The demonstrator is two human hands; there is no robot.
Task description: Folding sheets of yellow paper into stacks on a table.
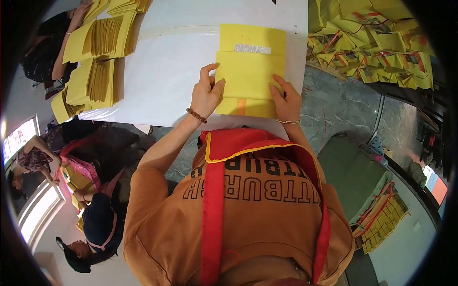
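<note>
Directly ahead: yellow paper stack lies between both hands, at the near edge of the white tabletop.
Long axis: stack runs away from the body; its silver foil patch sits at the far end, an orange stripe at the near end.
Left hand: thumb and fingers pinch the left edge of the top folded sheet.
Right hand: fingers spread flat, pressing the right edge; gripping nothing.
Nearer hand: both touch it, about equally.
Edges: tabletop rim lies just under the wrists.
Open room: bare white surface left of the left hand; fanned yellow piles well beyond; bundled yellow sheets far right.
</note>
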